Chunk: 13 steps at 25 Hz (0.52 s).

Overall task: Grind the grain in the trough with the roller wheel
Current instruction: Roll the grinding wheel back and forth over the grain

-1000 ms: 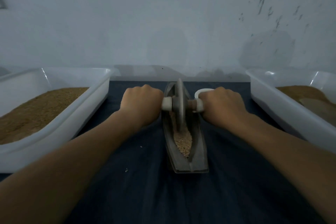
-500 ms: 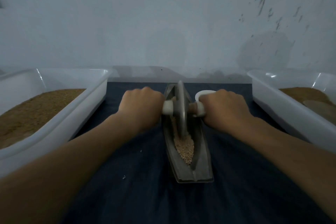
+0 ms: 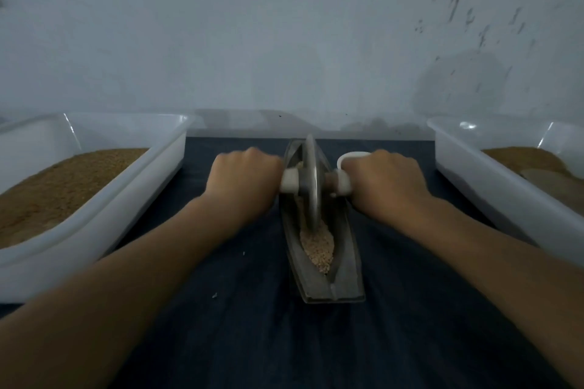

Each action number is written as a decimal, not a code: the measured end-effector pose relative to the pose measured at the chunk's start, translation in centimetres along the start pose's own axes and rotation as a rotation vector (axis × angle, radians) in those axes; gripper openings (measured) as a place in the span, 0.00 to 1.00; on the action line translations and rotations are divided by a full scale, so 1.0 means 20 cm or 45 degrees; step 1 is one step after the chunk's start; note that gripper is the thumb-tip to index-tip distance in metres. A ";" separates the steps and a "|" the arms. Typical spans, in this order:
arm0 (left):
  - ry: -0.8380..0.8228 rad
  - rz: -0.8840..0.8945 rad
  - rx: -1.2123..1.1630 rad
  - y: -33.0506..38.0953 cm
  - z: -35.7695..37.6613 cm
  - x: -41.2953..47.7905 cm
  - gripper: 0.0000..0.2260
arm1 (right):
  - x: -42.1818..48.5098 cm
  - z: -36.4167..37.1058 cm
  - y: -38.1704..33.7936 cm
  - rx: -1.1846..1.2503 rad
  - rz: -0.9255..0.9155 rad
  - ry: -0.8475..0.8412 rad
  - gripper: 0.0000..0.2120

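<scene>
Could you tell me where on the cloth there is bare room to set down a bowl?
The widest bare patch of dark cloth lies between the left forearm and right forearm, nearer the person than the trough. A narrower strip runs between the left tray and that forearm. Around the roller wheel, the left hand and right hand crowd it.

L hand (image 3: 243, 181) + R hand (image 3: 385, 183) hold roller wheel (image 3: 311, 180); wheel upright in trough (image 3: 335, 290), on grain (image 3: 317, 246).

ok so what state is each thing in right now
roller wheel: upright in the trough, on the grain
trough: holds grain, near tip bare
left hand: grips the left handle
right hand: grips the right handle
left tub: holds brown meal
right tub: holds brown meal
</scene>
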<state>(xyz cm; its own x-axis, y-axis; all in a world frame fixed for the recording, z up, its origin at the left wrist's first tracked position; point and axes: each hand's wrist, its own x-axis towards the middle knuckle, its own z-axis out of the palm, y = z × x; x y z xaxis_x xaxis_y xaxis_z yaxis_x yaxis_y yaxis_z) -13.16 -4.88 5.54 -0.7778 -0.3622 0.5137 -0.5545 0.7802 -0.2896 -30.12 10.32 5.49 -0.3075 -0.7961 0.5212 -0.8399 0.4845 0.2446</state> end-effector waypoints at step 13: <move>0.122 0.059 -0.028 -0.11 0.05 -0.07 0.11 | -0.07 0.02 0.03 -0.007 -0.093 0.188 0.12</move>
<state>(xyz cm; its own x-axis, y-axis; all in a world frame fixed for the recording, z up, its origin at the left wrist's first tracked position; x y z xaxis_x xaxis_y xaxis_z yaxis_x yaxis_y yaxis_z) -11.13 -6.50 4.63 -0.7701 -0.2761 0.5751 -0.5112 0.8064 -0.2973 -30.45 11.54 4.60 -0.1763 -0.7675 0.6163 -0.8550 0.4296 0.2905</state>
